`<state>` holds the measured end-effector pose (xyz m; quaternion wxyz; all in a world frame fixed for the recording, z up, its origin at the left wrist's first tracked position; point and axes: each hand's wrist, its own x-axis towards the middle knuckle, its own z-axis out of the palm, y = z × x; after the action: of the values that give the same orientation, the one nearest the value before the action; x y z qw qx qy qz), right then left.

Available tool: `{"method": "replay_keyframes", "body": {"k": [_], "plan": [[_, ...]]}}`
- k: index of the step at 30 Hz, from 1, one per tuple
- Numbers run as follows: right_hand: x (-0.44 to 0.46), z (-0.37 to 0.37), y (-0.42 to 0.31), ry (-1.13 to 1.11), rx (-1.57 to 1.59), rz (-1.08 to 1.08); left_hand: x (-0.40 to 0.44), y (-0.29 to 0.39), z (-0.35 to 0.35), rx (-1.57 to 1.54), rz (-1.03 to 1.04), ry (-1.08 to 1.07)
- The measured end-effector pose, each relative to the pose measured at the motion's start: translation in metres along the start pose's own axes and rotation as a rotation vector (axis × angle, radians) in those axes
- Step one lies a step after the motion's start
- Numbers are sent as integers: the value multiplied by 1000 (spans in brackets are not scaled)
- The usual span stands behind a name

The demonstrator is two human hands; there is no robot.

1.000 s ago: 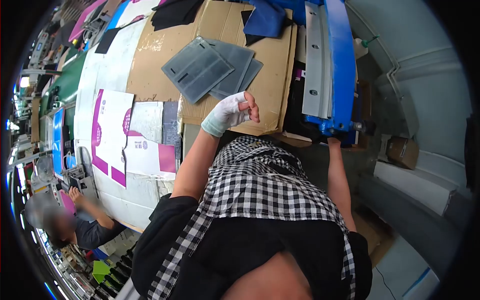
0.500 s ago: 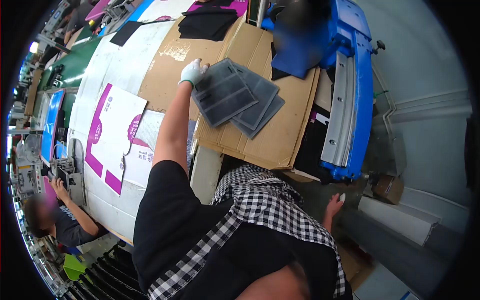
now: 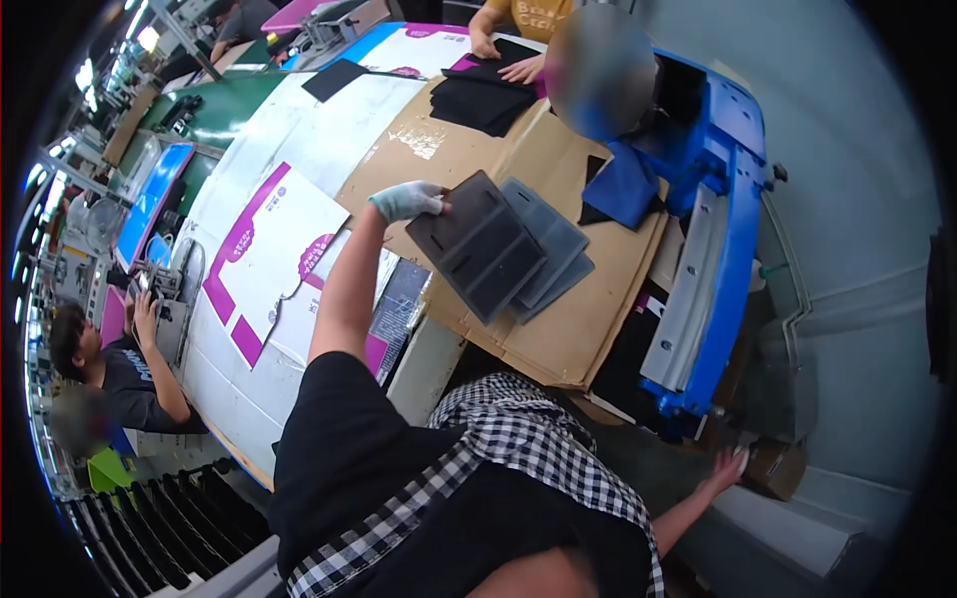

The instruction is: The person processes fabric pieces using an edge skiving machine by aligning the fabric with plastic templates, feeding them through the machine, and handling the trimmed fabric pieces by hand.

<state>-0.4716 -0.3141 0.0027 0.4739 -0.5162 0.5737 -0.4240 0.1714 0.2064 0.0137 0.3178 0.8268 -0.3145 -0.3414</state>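
Observation:
My left hand [image 3: 409, 200], in a white glove, grips the upper left edge of a dark translucent plate [image 3: 478, 249] with two compartments and small slots. That plate is tilted over similar translucent plates [image 3: 550, 231], which lie fanned on the cardboard [image 3: 488, 334]. My right hand [image 3: 726, 472] is bare and held out low at the right, away from the worktop. A small white object [image 3: 742, 455] shows at its fingers; its kind is too small to make out.
A blue machine [image 3: 723, 229] with a metal rail borders the right side. Blue cloth [image 3: 620, 187] and black sheets [image 3: 483, 103] lie at the back, where a person in yellow [image 3: 528, 15] handles sheets. White-and-purple printed sheets [image 3: 274, 249] lie left. Another person [image 3: 140, 374] works at far left.
My left hand has shifted the top plate, which now tilts up from the others. My right hand has moved farther out right and down. The head view has turned slightly, showing the person in yellow.

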Motion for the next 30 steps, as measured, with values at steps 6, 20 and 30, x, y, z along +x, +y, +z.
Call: {"method": "replay_keyframes", "body": {"k": [6, 20, 30], "plan": [[5, 76, -157, -410, 115, -201, -49, 135, 21, -753, 240, 176], [-16, 132, -218, -1056, 989, 152, 71, 412, 193, -789, 598, -100], [61, 165, -166, -1070, 1051, 396, 53, 356, 138, -623, 345, 19]]}}
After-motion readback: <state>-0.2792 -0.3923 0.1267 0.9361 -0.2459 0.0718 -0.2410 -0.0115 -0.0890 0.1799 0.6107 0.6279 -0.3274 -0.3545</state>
